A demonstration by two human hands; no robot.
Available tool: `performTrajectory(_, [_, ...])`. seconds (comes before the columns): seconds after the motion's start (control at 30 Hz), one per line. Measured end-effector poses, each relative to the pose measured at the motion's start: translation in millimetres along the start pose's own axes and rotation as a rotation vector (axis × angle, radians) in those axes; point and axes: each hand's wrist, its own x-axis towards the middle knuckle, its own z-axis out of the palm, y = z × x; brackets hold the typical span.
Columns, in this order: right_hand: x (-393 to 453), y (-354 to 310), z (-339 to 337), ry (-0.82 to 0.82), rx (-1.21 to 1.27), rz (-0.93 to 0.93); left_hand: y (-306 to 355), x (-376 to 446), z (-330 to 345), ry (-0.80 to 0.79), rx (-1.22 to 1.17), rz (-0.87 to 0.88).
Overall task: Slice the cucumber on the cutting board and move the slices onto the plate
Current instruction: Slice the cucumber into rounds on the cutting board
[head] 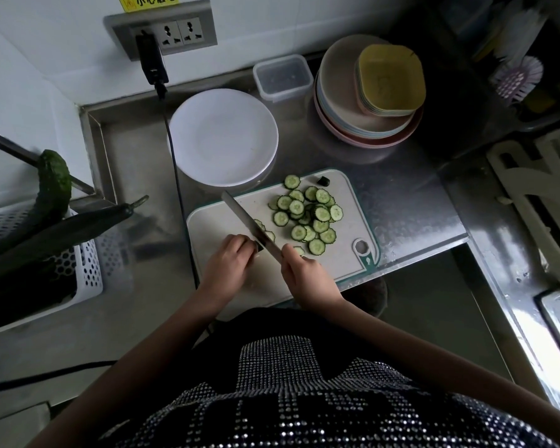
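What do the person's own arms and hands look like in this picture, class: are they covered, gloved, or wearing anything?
Both arms are bare from the hands up as far as the picture shows; no sleeves reach the forearms. The left hand and right hand have no gloves, and no rings, watch or bracelets show. The fingers are uncovered. The dark garment on the body carries rows of small shiny studs.

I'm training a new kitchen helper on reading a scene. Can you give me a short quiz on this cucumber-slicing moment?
1. True or false: slices already lie on the white plate.
2. Which hand grips the knife?
3. The cucumber slices lie: A) on the cutting board, B) in the clear container, C) in the white basket.

Key: 1. False, no slices on it. 2. The right hand; the left hand holds the cucumber stub. 3. A.
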Motion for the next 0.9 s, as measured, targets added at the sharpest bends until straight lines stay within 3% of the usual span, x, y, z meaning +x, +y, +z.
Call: performTrajectory(0.9, [3.2, 3.1, 7.2, -0.050, -0.048, 0.032, -1.1, -0.1, -0.3, -0.036, -0.001, -0.028])
